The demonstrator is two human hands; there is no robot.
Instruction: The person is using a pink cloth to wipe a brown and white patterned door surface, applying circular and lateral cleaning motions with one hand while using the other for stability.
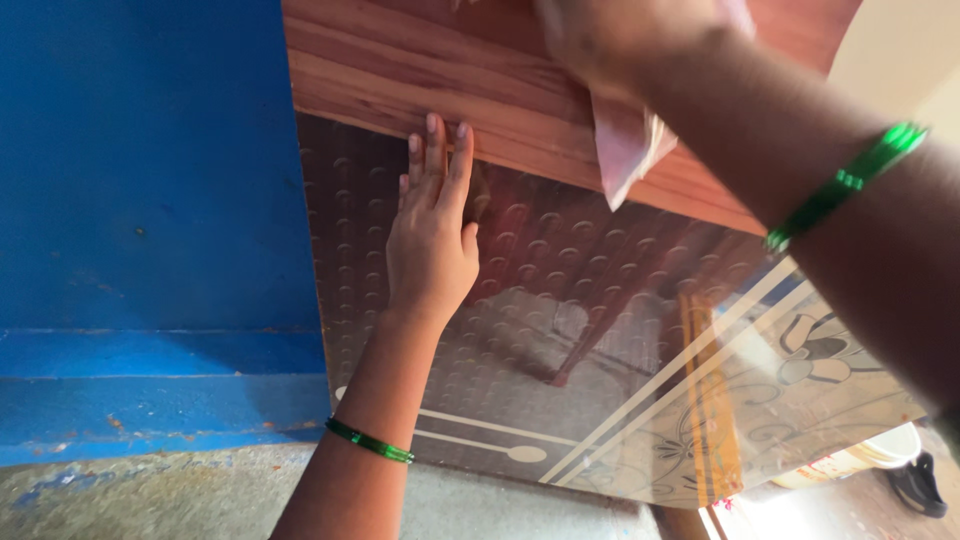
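A blue wall (150, 200) stands left of the hands, beside a wooden cabinet (480, 90) with a patterned reflective door panel (600, 330). The left hand (430, 240) lies flat and open against the panel, apparently bracing it, while the right hand (620, 40) above presses a pale pink cloth (625, 150) to the wood, seemingly wiping.

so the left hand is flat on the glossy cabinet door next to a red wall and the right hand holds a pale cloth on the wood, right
Not quite: the wall is blue, not red, as the head view shows. The rest holds: the left hand lies flat on the glossy cabinet door, and the right hand holds a pale cloth on the wood.
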